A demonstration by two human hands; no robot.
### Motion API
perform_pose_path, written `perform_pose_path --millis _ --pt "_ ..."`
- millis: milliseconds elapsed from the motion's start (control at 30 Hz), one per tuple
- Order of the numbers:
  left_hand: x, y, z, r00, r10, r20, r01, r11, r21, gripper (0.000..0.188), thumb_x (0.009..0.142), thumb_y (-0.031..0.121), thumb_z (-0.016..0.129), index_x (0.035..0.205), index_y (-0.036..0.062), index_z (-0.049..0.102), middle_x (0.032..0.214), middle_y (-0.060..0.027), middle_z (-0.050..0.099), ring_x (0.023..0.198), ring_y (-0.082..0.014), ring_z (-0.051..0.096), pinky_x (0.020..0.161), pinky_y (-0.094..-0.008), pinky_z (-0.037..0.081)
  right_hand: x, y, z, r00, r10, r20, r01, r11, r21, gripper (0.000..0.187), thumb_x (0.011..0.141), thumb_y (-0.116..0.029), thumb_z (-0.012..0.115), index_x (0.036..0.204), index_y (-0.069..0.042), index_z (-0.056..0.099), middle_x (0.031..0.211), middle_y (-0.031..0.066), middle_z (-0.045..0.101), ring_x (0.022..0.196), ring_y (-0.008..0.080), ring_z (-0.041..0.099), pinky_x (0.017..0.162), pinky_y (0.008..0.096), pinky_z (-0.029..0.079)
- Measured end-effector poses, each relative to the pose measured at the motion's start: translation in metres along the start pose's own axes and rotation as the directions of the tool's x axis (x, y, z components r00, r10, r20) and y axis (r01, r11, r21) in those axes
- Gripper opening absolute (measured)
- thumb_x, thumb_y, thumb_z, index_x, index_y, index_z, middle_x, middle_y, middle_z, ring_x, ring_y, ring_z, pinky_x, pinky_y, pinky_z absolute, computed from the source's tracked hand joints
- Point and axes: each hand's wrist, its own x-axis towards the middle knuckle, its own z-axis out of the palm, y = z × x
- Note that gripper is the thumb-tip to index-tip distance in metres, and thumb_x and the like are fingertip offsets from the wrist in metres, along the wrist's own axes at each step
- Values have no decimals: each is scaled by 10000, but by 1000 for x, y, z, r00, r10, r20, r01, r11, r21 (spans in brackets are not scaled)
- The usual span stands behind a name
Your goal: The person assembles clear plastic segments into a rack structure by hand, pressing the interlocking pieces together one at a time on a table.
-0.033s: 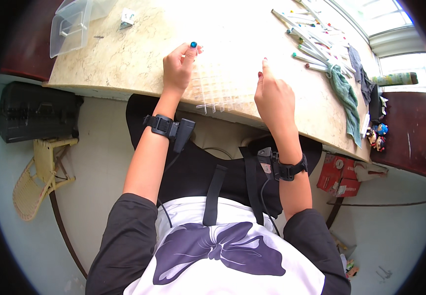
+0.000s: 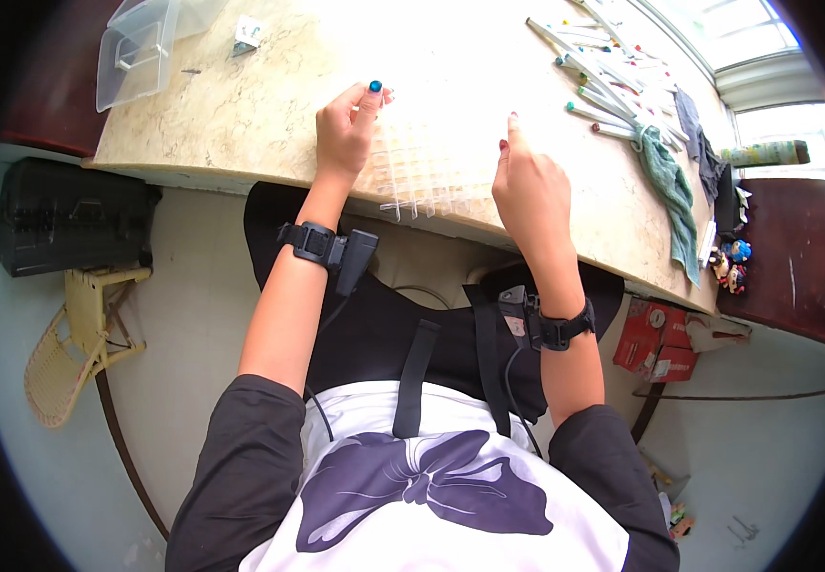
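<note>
Close to the table's front edge lies a clear plastic grid rack (image 2: 414, 172) with square openings; its far part fades into glare. At its left side my left hand (image 2: 344, 133) is closed, with the round blue end of a marker (image 2: 375, 87) showing at the thumb tip. The marker's barrel is hidden. My right hand (image 2: 532, 186) is to the right of the rack, index finger pointing away from me, thumb apart and the other fingers curled. Nothing shows in it. I cannot tell whether it touches the rack.
Several white markers (image 2: 608, 95) with coloured ends lie at the table's far right, beside a green cloth (image 2: 668, 186) and a grey cloth (image 2: 700, 138). Clear plastic bins (image 2: 136, 62) stand at the far left. A black case (image 2: 74, 214) and a folding chair (image 2: 88, 319) are left of the table.
</note>
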Motion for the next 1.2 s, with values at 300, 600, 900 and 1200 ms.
perform_pose_path --millis 300,600,900,1200 --pt "-2 4 -1 999 -25 24 24 999 38 413 975 345 473 920 0 694 804 -66 693 714 -103 585 655 -234 461 -7 -3 21 999 -34 -19 31 994 -107 403 939 -195 477 1261 39 541 616 191 617 556 338 621 538 433 487" --pt "-2 10 0 993 -100 57 97 994 51 358 962 301 527 916 -15 690 802 -55 686 713 -80 566 661 -222 444 33 16 0 846 -280 -454 334 942 41 619 999 -428 369 1312 98 455 1287 258 526 1241 330 484 1016 428 388" --pt "-2 6 -1 995 -90 36 87 994 66 369 963 309 521 897 -15 684 780 -52 679 692 -72 545 640 -224 433 33 13 18 929 -251 -274 308 932 191 691 999 -437 312 1442 85 222 1508 252 240 1437 346 157 1171 444 92" --pt "-3 5 -2 995 -94 38 90 992 90 361 973 285 498 879 -12 680 810 -62 690 748 -102 597 676 -234 443 32 12 32 972 -213 -101 223 970 101 792 973 -545 304 1450 79 201 1509 240 245 1436 342 158 1168 460 99"
